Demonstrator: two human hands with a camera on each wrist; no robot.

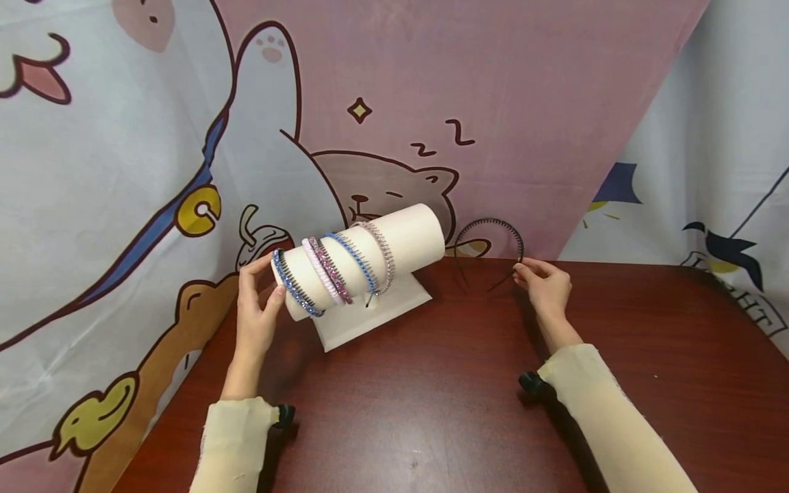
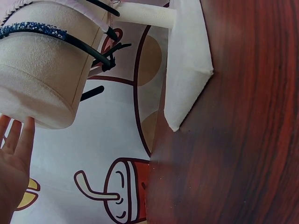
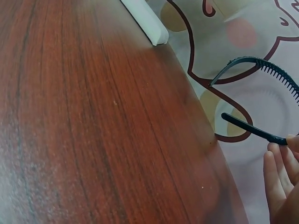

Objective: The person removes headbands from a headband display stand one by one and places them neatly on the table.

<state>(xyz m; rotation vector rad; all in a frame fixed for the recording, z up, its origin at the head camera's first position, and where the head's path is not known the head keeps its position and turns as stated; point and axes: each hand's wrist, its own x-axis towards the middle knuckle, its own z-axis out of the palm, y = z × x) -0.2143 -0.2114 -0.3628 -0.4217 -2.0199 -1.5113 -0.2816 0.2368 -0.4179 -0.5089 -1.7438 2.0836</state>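
Note:
A white padded headband stand has a thick roll on a flat base. My left hand is at the roll's left end, its straight fingers touching the end in the left wrist view. Nearest that hand is a dark blue glitter headband. Further along the roll sit a pale pink headband, a pink glitter headband, a blue headband and a pale beaded headband. My right hand pinches one side of a black toothed headband, apart from the stand.
The dark red wooden table extends in front of the stand and out to the right. A cartoon-printed cloth hangs right behind the table's far edge and along its left side.

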